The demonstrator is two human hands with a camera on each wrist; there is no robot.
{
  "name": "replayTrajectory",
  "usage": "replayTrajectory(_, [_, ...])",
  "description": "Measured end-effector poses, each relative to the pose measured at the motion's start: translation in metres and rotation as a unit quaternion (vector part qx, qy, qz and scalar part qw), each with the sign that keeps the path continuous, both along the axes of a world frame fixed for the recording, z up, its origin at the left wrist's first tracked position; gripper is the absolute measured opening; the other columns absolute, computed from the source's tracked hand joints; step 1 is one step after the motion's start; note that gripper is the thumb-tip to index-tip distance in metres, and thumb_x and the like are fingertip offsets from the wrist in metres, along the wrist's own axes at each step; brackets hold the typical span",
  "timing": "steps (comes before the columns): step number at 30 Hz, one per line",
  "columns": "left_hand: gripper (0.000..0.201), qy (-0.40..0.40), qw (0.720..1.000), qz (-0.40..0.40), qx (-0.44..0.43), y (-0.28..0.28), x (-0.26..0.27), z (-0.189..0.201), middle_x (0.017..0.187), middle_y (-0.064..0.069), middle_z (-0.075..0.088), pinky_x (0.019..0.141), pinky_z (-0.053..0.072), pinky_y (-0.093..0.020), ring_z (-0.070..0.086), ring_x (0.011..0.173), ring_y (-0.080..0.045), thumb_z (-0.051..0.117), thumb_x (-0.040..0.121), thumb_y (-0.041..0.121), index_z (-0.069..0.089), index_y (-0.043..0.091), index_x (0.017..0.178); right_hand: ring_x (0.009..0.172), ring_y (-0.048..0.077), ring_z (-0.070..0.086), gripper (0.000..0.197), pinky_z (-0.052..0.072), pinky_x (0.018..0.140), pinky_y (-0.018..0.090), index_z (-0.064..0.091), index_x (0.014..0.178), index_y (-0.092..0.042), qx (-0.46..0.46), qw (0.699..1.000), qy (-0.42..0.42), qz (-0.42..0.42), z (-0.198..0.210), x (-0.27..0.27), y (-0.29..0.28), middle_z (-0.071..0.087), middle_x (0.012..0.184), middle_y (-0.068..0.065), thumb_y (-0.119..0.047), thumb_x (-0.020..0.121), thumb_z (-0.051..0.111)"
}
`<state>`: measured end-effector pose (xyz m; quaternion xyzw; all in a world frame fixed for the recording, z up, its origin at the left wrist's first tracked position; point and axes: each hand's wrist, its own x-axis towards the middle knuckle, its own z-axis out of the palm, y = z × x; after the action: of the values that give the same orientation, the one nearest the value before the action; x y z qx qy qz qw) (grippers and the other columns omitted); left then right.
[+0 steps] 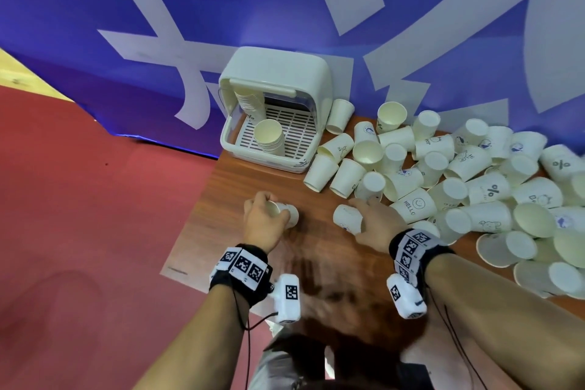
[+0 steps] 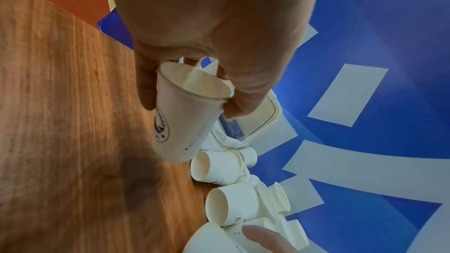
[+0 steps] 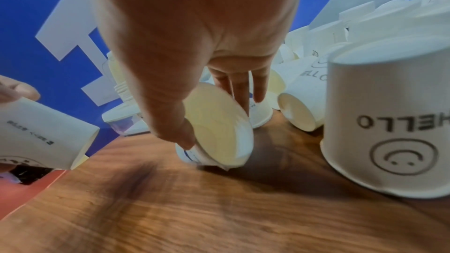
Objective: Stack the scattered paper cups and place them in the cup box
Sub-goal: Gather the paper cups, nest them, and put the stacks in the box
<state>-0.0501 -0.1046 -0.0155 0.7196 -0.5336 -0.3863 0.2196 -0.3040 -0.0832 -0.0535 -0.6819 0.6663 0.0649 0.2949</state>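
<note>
Event booth: printed banner (image 1: 285,9) backdrop

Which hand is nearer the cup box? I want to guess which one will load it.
Left. The left hand, holding a cup, is just in front of the cup box; the right hand, gripping another cup, is off to the box's right.

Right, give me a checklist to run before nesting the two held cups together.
1. Left hand grips its cup round the rim: ok.
2. Right hand has a grip on its own cup: ok.
3. Right cup lifted clear of the table: not ok, its rim touches the wood.
4. Left cup's mouth undented: cannot tell.
5. Cup box open, room beside the stack inside: ok.
</note>
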Motion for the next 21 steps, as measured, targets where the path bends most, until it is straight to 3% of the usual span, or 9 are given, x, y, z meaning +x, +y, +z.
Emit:
replayTrajectory(3, [0.047, 0.004, 1.000, 0.008, -0.006, -0.006, 0.003, 0.007, 0.117, -0.001, 0.040, 0.095, 0.042, -0.033, 0.046, 0.103, -0.021, 0.070, 0.078, 0.015, 0.050, 0.017, 0.120, 0.113, 0.025, 0.055, 0.080, 0.049, 0.091, 0.041, 0.027, 0.150, -0.029, -0.007, 0.999, -0.047, -0.016, 0.010, 0.006, -0.006, 0.045, 0.133, 0.005, -0.037, 0.082, 0.068])
replayTrajectory(6, [0.058, 0.014, 0.999, 0.015, -0.029, -0.015, 0.008, 0.016, 0.119, -0.001, 0.043, 0.098, 0.043, -0.036, 0.047, 0.109, -0.021, 0.073, 0.076, 0.013, 0.047, 0.010, 0.128, 0.111, 0.024, 0.053, 0.073, 0.046, 0.090, 0.037, 0.031, 0.147, -0.030, -0.039, 0.993, -0.107, -0.030, 0.024, 0.014, -0.016, 0.045, 0.123, 0.002, -0.035, 0.084, 0.068])
replayTrajectory(9, [0.059, 0.012, 0.999, 0.016, -0.044, -0.026, 0.015, 0.029, 0.120, -0.002, 0.044, 0.093, 0.041, -0.029, 0.048, 0.108, -0.019, 0.075, 0.075, 0.017, 0.048, 0.010, 0.128, 0.109, 0.022, 0.053, 0.062, 0.045, 0.093, 0.038, 0.038, 0.142, -0.034, -0.079, 0.986, -0.140, -0.037, 0.044, 0.026, -0.030, 0.047, 0.117, -0.001, -0.037, 0.086, 0.065])
replayTrajectory(13, [0.056, 0.012, 0.998, -0.004, -0.068, -0.046, 0.027, 0.050, 0.116, -0.004, 0.041, 0.088, 0.033, -0.019, 0.043, 0.098, -0.013, 0.077, 0.073, 0.019, 0.054, 0.021, 0.124, 0.118, 0.020, 0.050, 0.054, 0.039, 0.102, 0.034, 0.049, 0.136, -0.029, -0.136, 0.972, -0.185, -0.046, 0.074, 0.039, -0.056, 0.051, 0.127, 0.003, -0.032, 0.086, 0.067])
replayTrajectory(17, [0.057, 0.023, 0.995, -0.014, -0.099, -0.071, 0.042, 0.069, 0.119, -0.004, 0.045, 0.089, 0.033, -0.018, 0.044, 0.101, -0.012, 0.077, 0.073, 0.020, 0.054, 0.027, 0.125, 0.121, 0.015, 0.047, 0.058, 0.035, 0.102, 0.025, 0.051, 0.135, -0.029, -0.166, 0.963, -0.206, -0.039, 0.099, 0.052, -0.082, 0.047, 0.133, -0.002, -0.030, 0.082, 0.073])
replayTrajectory(21, [0.053, 0.033, 0.988, -0.035, -0.146, -0.097, 0.059, 0.084, 0.126, 0.007, 0.054, 0.072, 0.038, -0.004, 0.054, 0.102, -0.008, 0.077, 0.072, 0.014, 0.052, 0.027, 0.117, 0.125, 0.015, 0.046, 0.069, 0.036, 0.106, 0.026, 0.049, 0.137, -0.027, -0.189, 0.960, -0.203, -0.034, 0.117, 0.064, -0.106, 0.045, 0.138, -0.002, -0.027, 0.075, 0.079])
